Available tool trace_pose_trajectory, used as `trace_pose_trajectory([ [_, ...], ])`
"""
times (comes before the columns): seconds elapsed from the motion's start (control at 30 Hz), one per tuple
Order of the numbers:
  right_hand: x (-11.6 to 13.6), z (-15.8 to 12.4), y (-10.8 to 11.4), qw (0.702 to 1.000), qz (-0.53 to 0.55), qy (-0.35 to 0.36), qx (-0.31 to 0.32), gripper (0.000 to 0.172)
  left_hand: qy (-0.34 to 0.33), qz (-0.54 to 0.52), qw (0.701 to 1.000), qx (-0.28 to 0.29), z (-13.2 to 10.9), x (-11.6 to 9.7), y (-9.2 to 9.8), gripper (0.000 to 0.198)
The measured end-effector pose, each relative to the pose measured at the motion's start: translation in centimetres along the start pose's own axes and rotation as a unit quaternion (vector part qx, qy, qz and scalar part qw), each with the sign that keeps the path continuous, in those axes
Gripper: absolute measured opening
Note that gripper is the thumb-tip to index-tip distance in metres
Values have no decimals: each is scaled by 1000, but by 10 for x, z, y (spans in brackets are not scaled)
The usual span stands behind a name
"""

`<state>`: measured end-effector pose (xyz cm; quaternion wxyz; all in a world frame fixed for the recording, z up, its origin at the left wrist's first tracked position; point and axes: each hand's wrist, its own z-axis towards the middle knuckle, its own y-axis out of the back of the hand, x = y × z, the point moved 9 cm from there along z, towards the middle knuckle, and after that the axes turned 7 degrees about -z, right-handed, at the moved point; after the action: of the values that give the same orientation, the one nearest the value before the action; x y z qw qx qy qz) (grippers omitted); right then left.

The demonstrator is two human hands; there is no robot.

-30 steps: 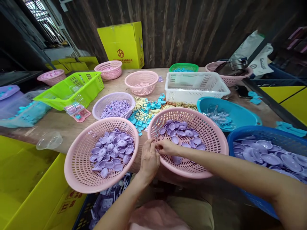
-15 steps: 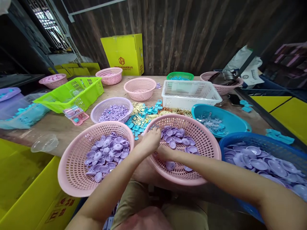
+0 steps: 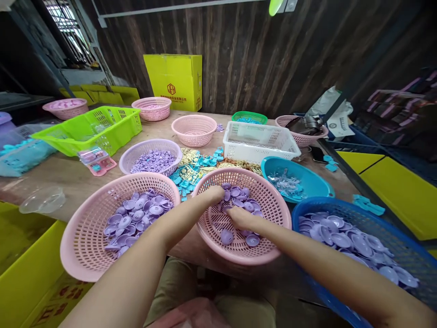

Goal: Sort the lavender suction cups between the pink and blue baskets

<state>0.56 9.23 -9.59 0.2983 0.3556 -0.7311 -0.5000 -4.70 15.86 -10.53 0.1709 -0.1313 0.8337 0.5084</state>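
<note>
Both my hands are inside the right-hand pink basket, over small purple plastic dish-shaped pieces. My left hand is at the basket's left side, its fingers hidden behind the hand and among the pieces. Just below and to the right, my right hand points inward with its fingers bent together at the purple pieces. What it grips, if anything, is hidden. A round purple piece and a small purple dish lie on the basket floor nearer to me.
Left stands a pink basket of similar purple pieces; right, a blue basket of larger purple dishes. Behind are a lilac basket, loose blue pieces, a teal basin, a white crate and a lime crate.
My hands, close together before, are now slightly apart and further in among the purple pieces. The whole view has shifted, so the baskets sit further left.
</note>
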Motion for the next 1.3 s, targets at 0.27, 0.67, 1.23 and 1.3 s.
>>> trace_pose_trajectory([
  [0.27,-26,-10,13,997,30,-69,-2,10,69,-21,993,96,-17,10,-8,10],
  [0.67,-30,-87,90,901,303,-79,-299,13,-150,-331,923,-129,-94,-47,43,12],
  [1.23,9,-106,89,819,392,-113,-403,20,-79,-346,900,-254,-157,-45,25,20],
  [1.3,8,-105,87,814,400,-122,-404,21,-67,-335,906,-251,-157,-44,25,20],
])
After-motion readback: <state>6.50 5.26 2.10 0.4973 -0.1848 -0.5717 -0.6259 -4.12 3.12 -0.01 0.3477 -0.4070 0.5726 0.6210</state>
